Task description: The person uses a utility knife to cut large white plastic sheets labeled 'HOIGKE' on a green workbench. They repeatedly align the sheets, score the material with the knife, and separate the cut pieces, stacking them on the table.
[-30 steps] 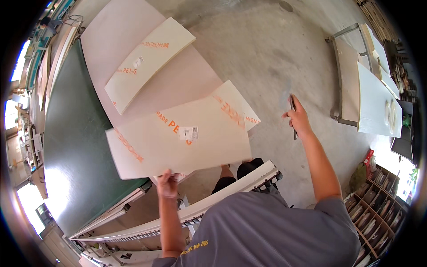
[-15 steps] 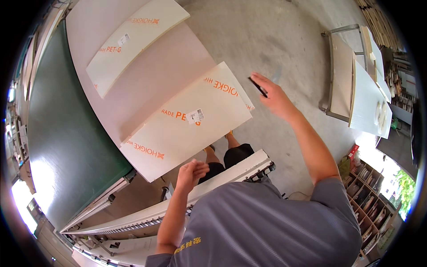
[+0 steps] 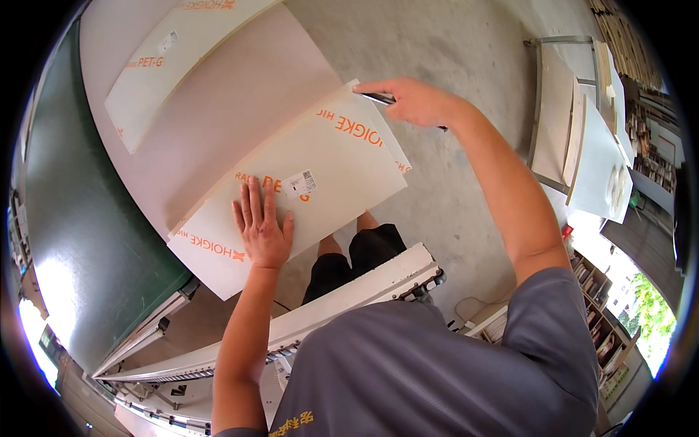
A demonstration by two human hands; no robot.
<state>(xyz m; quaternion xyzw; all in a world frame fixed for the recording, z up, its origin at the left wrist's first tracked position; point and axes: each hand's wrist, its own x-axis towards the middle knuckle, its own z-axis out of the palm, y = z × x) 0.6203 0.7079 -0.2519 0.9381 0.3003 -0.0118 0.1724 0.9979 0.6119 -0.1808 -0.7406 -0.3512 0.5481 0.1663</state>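
A white panel [image 3: 328,160] with orange print and a small white label lies on top of another panel, on a large pale pinkish board. My left hand [image 3: 266,229] rests flat on its printed face, fingers spread, just beside the label [image 3: 298,185]. At the panel's far right corner, my right hand [image 3: 415,102] is closed round a slim dark tool [image 3: 377,97], which looks like a utility knife. Its index finger points along the tool, whose tip meets the panel's edge. The lower panel [image 3: 393,138] shows as a strip along the right side.
Farther off, another printed panel [image 3: 175,58] lies on the pinkish board [image 3: 240,87]. A green conveyor belt [image 3: 95,240] runs down the left. Close to my body crosses a white machine rail [image 3: 349,309]. A metal trolley [image 3: 561,109] with leaning boards stands at right.
My left hand has moved forward from near the rail onto the panel and flattened out. The right hand has swung left with the dark tool to the panel's corner.
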